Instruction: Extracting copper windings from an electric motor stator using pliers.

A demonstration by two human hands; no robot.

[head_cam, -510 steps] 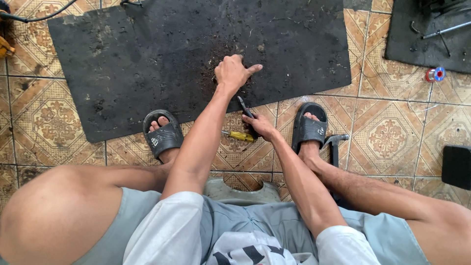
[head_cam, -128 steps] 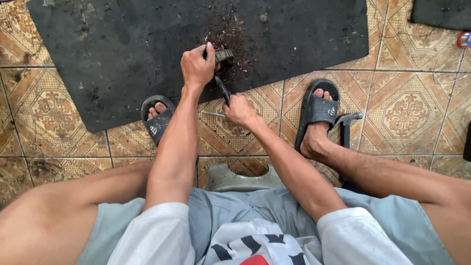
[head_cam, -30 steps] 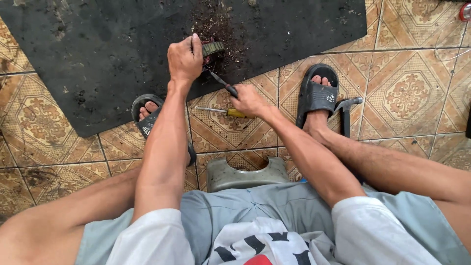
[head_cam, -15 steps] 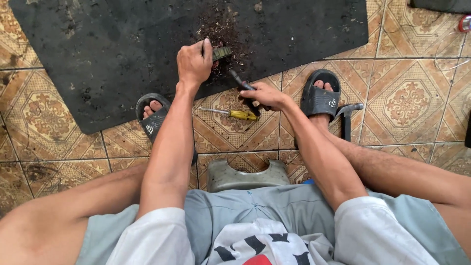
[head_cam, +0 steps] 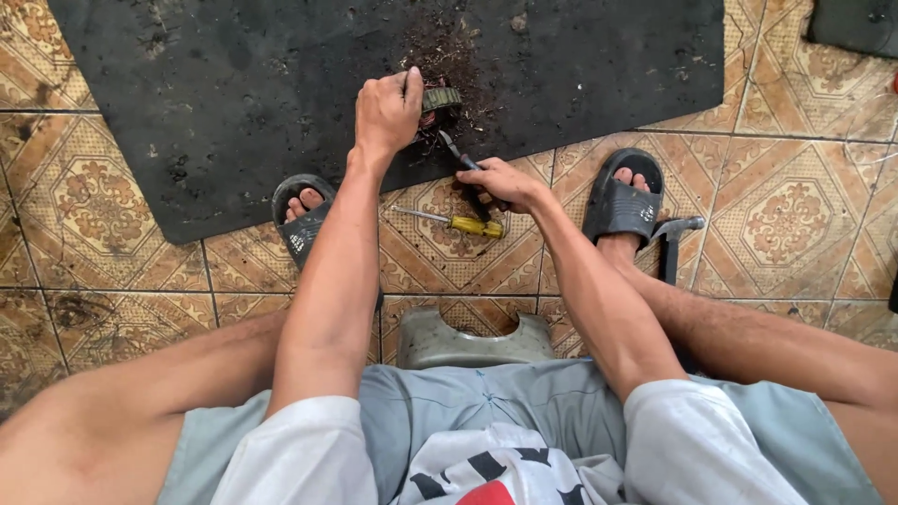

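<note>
My left hand (head_cam: 385, 110) grips a small round ribbed metal part (head_cam: 440, 101) and holds it down on a black rubber mat (head_cam: 215, 112). My right hand (head_cam: 500, 182) is closed around the dark handle of a thin tool (head_cam: 453, 150) whose tip points into that part. Brown rusty debris (head_cam: 447, 56) is scattered on the mat just beyond the part. A yellow-handled screwdriver (head_cam: 454, 223) lies on the tiled floor below my right hand.
I sit on a low grey stool (head_cam: 472, 341) with both feet in black sandals, the left one (head_cam: 301, 224) and the right one (head_cam: 622, 201). A hammer (head_cam: 673, 245) lies beside my right foot. Another dark mat (head_cam: 856, 23) is at the top right. Patterned tiles (head_cam: 103, 224) surround the mat.
My right hand has slid up and left toward the part, bringing the tool tip closer into it. My left hand stays on the part.
</note>
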